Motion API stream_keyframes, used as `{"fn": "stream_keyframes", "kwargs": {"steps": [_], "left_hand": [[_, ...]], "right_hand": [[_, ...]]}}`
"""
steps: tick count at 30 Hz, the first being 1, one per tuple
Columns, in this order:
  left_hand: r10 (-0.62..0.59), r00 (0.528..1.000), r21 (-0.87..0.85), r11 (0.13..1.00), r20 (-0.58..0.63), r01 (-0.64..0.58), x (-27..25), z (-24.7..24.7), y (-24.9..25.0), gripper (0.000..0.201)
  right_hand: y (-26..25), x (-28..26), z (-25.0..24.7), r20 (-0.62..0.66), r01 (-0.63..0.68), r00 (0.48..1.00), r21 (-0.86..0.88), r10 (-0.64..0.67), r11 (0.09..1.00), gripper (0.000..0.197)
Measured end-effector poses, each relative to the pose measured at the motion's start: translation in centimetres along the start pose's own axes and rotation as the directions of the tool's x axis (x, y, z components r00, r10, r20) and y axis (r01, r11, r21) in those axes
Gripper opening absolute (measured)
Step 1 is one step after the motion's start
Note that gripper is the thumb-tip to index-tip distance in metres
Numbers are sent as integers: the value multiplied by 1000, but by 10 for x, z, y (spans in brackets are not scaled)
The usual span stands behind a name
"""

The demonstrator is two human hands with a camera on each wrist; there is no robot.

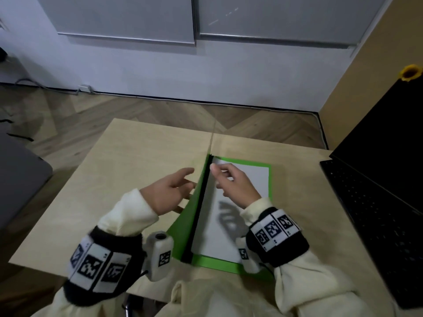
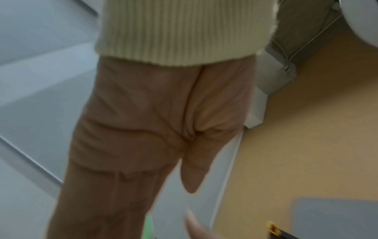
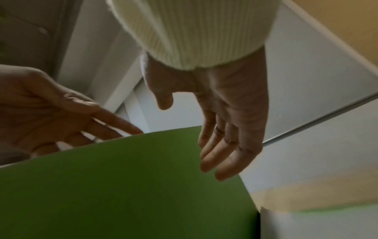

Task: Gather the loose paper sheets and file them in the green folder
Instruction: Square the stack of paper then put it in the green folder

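The green folder lies open on the wooden table. Its front cover stands nearly upright along a black spine. White paper sheets lie flat on the folder's back half. My left hand is on the cover's outer side, with straight fingers touching it. My right hand hovers over the sheets near the cover's top edge, fingers relaxed and holding nothing. The right wrist view shows the right hand open above the green cover and the left hand behind it. The left wrist view shows only my left hand's palm, blurred.
An open black laptop stands at the table's right edge, with a yellow flower-like object above its screen. A grey object sits off the table to the left. Wood floor and a white wall lie beyond the far edge.
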State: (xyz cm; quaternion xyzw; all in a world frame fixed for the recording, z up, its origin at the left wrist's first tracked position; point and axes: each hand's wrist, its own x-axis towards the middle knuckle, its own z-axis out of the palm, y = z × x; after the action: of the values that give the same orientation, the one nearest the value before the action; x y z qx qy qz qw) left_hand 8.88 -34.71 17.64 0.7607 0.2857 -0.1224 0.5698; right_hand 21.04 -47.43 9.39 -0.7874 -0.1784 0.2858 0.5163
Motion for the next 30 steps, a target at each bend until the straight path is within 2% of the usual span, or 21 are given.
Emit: {"fn": "stream_keyframes", "kwargs": {"steps": [2,3,8,10,14,17,19,21,24,26,30], "left_hand": [[20,1000,9,1000,12,-20,4,23,7,52],[22,999,16,1000,27,-22,5,34,10,53],[16,998,-57,998,69,-12,15,56,5,52],[-10,999,-57,998,36,12,26,53,-6,48],[-205,978,-60,977,-31,203,63,54,-45,42],[-359,925,46,929,-124,366,90,63,-74,49],[-412,893,93,897,-179,432,102,71,-90,57],[-444,877,74,884,-186,463,111,79,-101,61],[-450,870,39,884,-201,466,120,88,-113,60],[-448,871,20,887,-201,461,124,89,-117,58],[-444,871,-38,894,-213,446,128,84,-124,57]], "right_hand": [[0,-2,-5,3,12,1000,-41,-12,999,72],[6,-2,-12,11,8,1000,-71,-8,997,67],[55,-11,-68,-13,-111,994,-130,110,985,20],[76,-18,-90,-56,-214,977,-164,208,963,11],[124,-29,-107,-126,-432,901,-183,414,883,18],[158,-30,-102,-183,-543,835,-119,519,832,20],[168,-33,-96,-209,-576,812,-141,545,805,26],[173,-35,-92,-203,-603,796,-181,571,777,29],[176,-33,-82,-169,-611,791,-217,588,761,17],[176,-29,-74,-164,-615,788,-225,593,756,27],[167,-22,-59,-160,-663,747,-246,645,707,47]]}}
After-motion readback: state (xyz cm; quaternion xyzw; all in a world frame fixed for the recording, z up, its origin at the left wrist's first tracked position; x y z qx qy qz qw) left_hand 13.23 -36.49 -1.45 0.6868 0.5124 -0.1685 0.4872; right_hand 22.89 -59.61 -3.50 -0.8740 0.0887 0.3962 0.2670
